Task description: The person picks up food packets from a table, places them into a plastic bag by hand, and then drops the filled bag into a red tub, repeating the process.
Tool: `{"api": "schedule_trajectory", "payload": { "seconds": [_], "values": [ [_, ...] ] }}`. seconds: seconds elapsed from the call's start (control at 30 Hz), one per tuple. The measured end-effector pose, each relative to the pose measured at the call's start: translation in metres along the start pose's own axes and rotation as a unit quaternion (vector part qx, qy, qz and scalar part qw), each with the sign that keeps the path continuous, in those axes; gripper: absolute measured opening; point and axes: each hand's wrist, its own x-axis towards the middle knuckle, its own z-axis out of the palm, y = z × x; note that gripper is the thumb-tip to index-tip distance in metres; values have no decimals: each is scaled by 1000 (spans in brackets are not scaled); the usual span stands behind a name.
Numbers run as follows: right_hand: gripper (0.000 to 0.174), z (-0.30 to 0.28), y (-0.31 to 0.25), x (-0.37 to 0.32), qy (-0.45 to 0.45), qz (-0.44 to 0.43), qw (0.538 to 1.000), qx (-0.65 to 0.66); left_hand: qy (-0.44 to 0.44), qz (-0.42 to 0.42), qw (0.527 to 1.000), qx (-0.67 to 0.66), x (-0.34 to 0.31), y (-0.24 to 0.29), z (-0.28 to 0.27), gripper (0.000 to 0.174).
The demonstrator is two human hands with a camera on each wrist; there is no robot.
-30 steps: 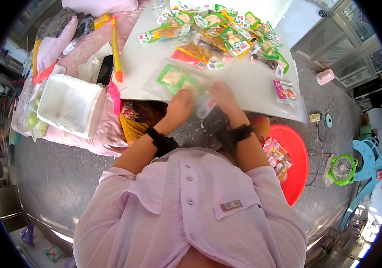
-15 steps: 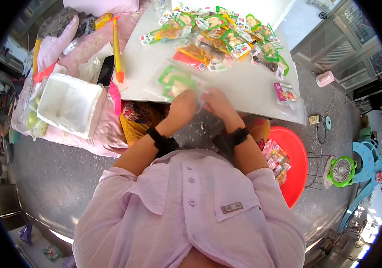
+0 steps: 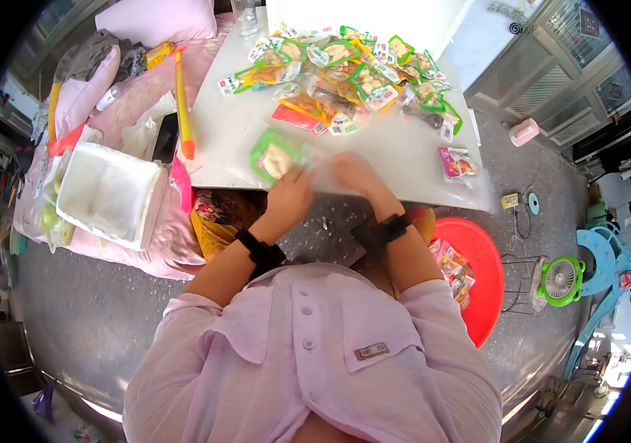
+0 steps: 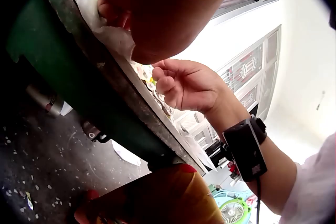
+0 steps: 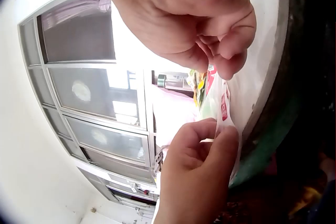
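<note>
clear bag [image 3: 321, 171]: at the near edge of the counter [image 3: 404, 159], stretched between both hands, with a green-rimmed packet [image 3: 275, 156] at its left end.
left grip [image 3: 290, 196]: thumb and fingers pinching the bag's film.
right grip [image 3: 356, 173]: pinching the same film close by.
doing it well: the film looks thin, so pinches near the rim and an even pull probably suit it.

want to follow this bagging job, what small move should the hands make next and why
Probably pull the pinched edges apart to open the bag. The left hand and the right hand both pinch the clear bag at the near edge of the table, fingers close together, while the pile of snack packets lies loose beyond it.
</note>
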Motion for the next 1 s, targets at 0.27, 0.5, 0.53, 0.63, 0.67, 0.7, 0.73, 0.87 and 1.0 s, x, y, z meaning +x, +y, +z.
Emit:
{"api": "schedule_trajectory", "payload": {
  "seconds": [0.27, 0.5, 0.53, 0.63, 0.67, 0.7, 0.73, 0.87, 1.0],
  "values": [
    [21, -95, 1, 13, 197, -32, 979, -51, -29, -42, 999, 11, 11, -15, 15, 13],
    [24, -109, 10, 57, 274, -134, 914, -266, -27, -38, 999, 9, 14, -17, 11, 33],
    [24, -103, 5, 61, 277, -142, 901, -303, -19, -41, 999, 9, 13, -19, 13, 36],
    [24, -87, -6, 76, 290, -162, 871, -362, -17, -51, 998, 17, 9, -17, 14, 15],
    [24, -82, -6, 82, 303, -182, 855, -379, -14, -49, 998, 20, 8, -16, 14, 15],
    [25, -77, -6, 89, 316, -203, 839, -395, -11, -47, 999, 23, 7, -16, 14, 15],
    [26, -73, -7, 95, 328, -224, 821, -410, -8, -45, 999, 25, 7, -16, 14, 16],
    [27, -58, -18, 111, 332, -241, 787, -461, -28, -71, 997, 24, 4, -14, 12, 17],
    [30, -51, -22, 122, 301, -180, 789, -504, -38, -87, 995, 20, 4, -12, 7, 21]
  ]
}}
